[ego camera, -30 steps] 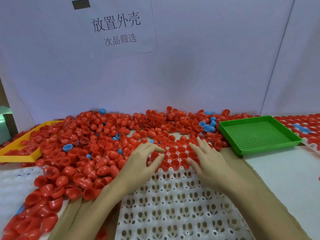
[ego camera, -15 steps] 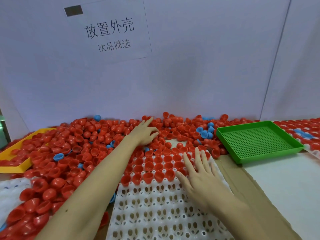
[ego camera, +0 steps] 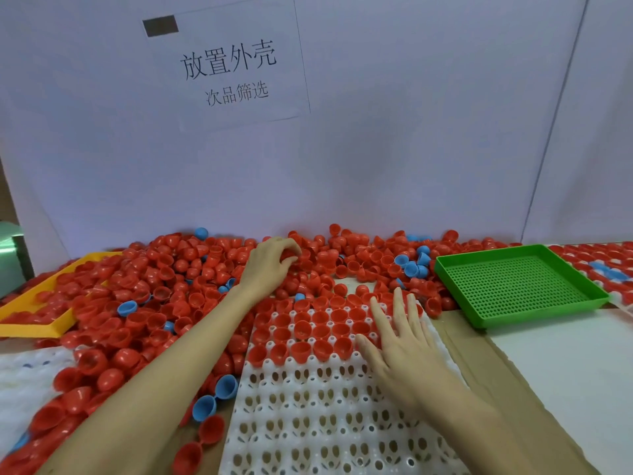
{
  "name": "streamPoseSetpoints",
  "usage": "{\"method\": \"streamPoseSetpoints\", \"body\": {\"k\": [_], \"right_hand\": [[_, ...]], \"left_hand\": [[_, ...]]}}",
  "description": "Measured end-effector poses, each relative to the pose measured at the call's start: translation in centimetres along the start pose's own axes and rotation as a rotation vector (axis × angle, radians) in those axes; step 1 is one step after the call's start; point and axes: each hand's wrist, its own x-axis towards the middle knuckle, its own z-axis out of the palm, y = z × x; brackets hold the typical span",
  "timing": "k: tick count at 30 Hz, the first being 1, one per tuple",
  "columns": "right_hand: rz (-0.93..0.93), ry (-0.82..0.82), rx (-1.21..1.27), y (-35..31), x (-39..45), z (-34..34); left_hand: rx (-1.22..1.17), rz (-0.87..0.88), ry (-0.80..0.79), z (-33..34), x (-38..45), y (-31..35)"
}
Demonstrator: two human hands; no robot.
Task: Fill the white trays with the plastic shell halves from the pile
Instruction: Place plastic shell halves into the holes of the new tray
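- On the counter (ego camera: 565, 365), centre front: white tray (ego camera: 308, 406) is laid flat; its far rows are filled with red shells (ego camera: 301, 329), near rows are seen empty.
- Pile (ego camera: 154, 289) of red shells, with a few blue shells (ego camera: 409, 267) mixed in, is spread behind and left of the tray up to the back wall.
- Left hand (ego camera: 270, 265) is reached into the pile past the tray's far edge, fingers curled down around red shells; whether any is actually gripped cannot be told.
- Right hand (ego camera: 400, 341) is laid flat, fingers spread wide, on the tray's right side, fingertips touching the filled rows; nothing is held.
- Green tray (ego camera: 513, 286), perforated, is set to the right of the pile, touching its edge.
- Yellow tray (ego camera: 30, 323) at far left is partly buried under shells.
- Second white tray (ego camera: 20, 378) is seen at near left, partly covered by shells.
- Paper sign (ego camera: 233, 63) is fixed to the back wall.
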Motion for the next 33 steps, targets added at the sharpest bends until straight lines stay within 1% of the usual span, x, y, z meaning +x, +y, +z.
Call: {"method": "streamPoseSetpoints", "body": {"k": [2,4,6,7,8,10,12,15,17,20,22,26,27,28,30,31,32,33], "right_hand": [[-0.010,0.062,0.024,-0.4,0.0,-0.6],[-0.070,0.193,0.103,-0.9,-0.4,-1.3],[-0.178,0.321,0.268,-1.4,-0.8,-2.0],[-0.228,0.352,0.373,-1.6,-0.9,-2.3],[-0.267,0.347,0.484,-1.8,-1.1,-2.5],[-0.328,0.250,0.664,-2.0,-1.3,-2.5],[-0.382,0.153,0.749,-2.4,-1.6,-2.4],[-0.447,0.146,0.767,-2.9,-1.8,-2.2],[-0.449,0.154,0.785,-3.0,-1.8,-2.1],[-0.371,0.062,0.848,-2.8,-1.6,-2.0],[-0.296,-0.067,0.906,-2.5,-1.6,-2.2],[-0.125,-0.514,1.069,-1.3,-1.5,-3.1],[-0.107,-0.574,1.148,-1.1,-1.4,-3.2],[-0.099,-0.568,1.280,-1.1,-1.2,-3.2],[-0.106,-0.438,1.618,-1.3,-0.9,-3.1],[-0.124,-0.359,1.736,-1.5,-0.7,-3.0],[-0.139,-0.286,1.785,-1.7,-0.7,-2.9],[-0.144,-0.229,1.782,-1.8,-0.6,-2.8]], "left_hand": [[-0.175,-0.006,0.054,-1.6,-1.9,1.1],[-0.376,-0.026,0.056,-2.8,-4.6,2.7],[-0.570,-0.040,0.045,-3.7,-7.9,4.7],[-0.658,-0.051,0.042,-4.0,-9.6,5.6],[-0.743,-0.071,0.036,-4.2,-11.3,6.5],[-0.887,-0.099,0.019,-4.6,-14.2,8.0],[-0.966,-0.098,0.000,-5.0,-16.1,9.1],[-0.975,-0.077,-0.025,-5.4,-17.5,9.8],[-0.977,-0.085,-0.027,-5.5,-17.8,9.6],[-0.973,-0.143,0.003,-5.6,-17.8,9.1],[-0.950,-0.178,0.041,-5.8,-17.7,8.6],[-0.979,-0.249,0.091,-6.0,-17.4,7.3],[-1.003,-0.264,0.092,-6.0,-17.3,7.2],[-1.026,-0.273,0.087,-5.9,-17.3,7.1],[-1.051,-0.274,0.073,-5.9,-17.3,7.1],[-1.061,-0.272,0.069,-5.9,-17.3,7.2],[-1.077,-0.274,0.065,-6.0,-17.3,7.3],[-1.103,-0.278,0.055,-6.0,-17.3,7.4]]}}
